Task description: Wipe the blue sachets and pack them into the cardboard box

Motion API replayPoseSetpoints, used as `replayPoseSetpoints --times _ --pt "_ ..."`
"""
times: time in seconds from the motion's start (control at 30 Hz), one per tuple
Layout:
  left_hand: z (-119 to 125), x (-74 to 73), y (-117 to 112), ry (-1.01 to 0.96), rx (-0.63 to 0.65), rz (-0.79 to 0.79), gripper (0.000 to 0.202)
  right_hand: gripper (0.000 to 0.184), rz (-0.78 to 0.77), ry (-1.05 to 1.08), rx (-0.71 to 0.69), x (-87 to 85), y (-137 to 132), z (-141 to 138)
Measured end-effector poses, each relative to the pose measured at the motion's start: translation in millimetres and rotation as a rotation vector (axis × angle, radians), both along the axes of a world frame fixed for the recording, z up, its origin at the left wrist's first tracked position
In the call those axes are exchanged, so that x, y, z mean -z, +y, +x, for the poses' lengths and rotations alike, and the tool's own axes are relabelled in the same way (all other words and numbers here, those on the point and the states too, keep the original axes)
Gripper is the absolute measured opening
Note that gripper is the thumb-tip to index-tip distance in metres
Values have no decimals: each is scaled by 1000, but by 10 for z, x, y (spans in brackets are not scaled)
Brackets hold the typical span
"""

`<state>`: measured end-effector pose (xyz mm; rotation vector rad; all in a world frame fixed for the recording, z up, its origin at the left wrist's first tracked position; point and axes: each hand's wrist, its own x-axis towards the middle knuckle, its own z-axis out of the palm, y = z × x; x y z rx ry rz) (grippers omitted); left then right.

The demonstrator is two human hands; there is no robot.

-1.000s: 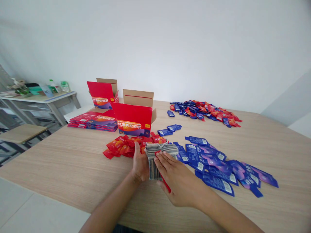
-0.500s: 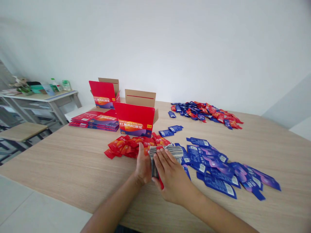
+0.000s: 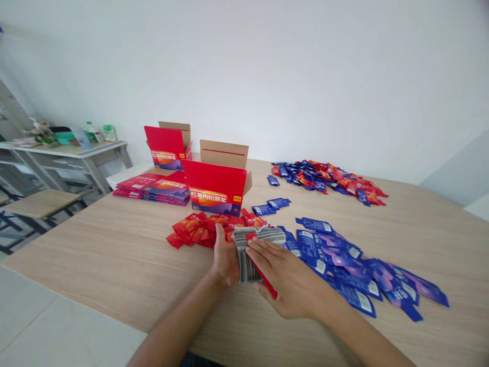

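Hands [image 3: 284, 278] on partly hidden striped pouch [image 3: 246, 265]

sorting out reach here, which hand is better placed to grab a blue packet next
Right, probably: the right hand, on the striped pouch, is nearer the blue packets; the left hand sits by the red packets.

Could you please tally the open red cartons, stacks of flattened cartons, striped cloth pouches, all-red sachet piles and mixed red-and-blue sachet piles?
Open red cartons: 2
Stack of flattened cartons: 1
Striped cloth pouch: 1
All-red sachet pile: 1
Mixed red-and-blue sachet pile: 1
Total: 6
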<state>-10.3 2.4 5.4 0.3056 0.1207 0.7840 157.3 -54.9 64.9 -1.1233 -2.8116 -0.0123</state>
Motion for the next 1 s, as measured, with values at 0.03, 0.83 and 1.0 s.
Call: replayPoseSetpoints --times 0.03,0.83,1.0 --pt "-3 -1 3 6 -11 -5 119 64 -26 2 -10 -25 -1 13" --pt "-34 14 19 64 -75 2 96 30 -274 786 115 4 145 119" --pt "2 -4 16 57 -94 91 75 25 -230 883 189 97 387 165"
